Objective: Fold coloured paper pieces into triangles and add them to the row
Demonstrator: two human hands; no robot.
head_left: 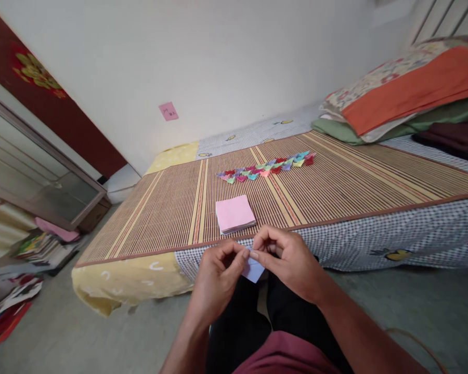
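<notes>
A small blue-violet folded paper point(253, 269) hangs between my two hands, just off the bed's front edge. My left hand point(223, 267) pinches its upper left part between thumb and fingers. On its upper right part, the thumb and fingers of my right hand point(286, 257) are closed, the fingertips of both hands nearly meeting. Just beyond my hands lies a stack of square paper with a pink sheet on top point(234, 213). Farther back on the striped mat, several small folded paper pieces point(276, 169) in many colours stand in close rows.
The bed's striped mat point(171, 208) spreads before me. Folded bedding with an orange cover point(413, 93) is piled at the right. A pink paper point(168, 111) is on the wall. Books point(42, 249) and bags lie on the left, near a glass-fronted cabinet point(35, 166).
</notes>
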